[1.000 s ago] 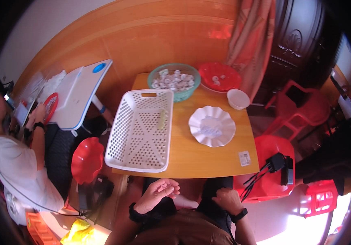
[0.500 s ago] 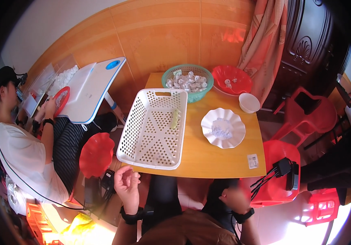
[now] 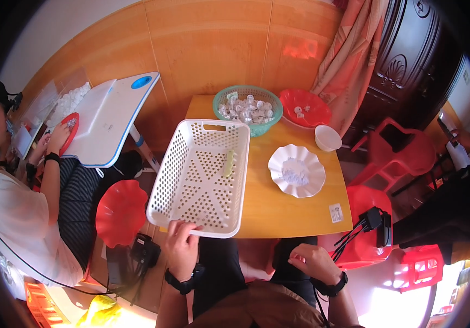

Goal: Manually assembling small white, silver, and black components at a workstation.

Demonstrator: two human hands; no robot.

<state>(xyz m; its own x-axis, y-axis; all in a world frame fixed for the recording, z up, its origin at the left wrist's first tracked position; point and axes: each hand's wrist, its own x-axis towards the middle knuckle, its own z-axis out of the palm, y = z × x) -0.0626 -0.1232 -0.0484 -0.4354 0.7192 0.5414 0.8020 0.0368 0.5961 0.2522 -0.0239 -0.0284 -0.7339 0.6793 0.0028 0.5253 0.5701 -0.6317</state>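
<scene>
My left hand point(image 3: 181, 247) grips the near rim of a white perforated basket point(image 3: 191, 191) that lies on a small wooden table point(image 3: 278, 208), overhanging its left edge. A pale green piece point(image 3: 228, 163) lies inside the basket. My right hand point(image 3: 312, 263) rests on my lap below the table's front edge, fingers curled, holding nothing that I can see. Both wrists wear black bands.
On the table stand a teal basket of small white pieces point(image 3: 248, 107), a red bowl point(image 3: 304, 107), a small white bowl point(image 3: 327, 138) and a white scalloped plate point(image 3: 296, 170). A seated person point(image 3: 22, 208) works at a white lap desk point(image 3: 109, 117) on the left. Red stools point(image 3: 121, 211) stand around.
My left hand rose from my lap and took hold of the basket's near rim. My right hand stayed on my lap. My head moved closer to the table.
</scene>
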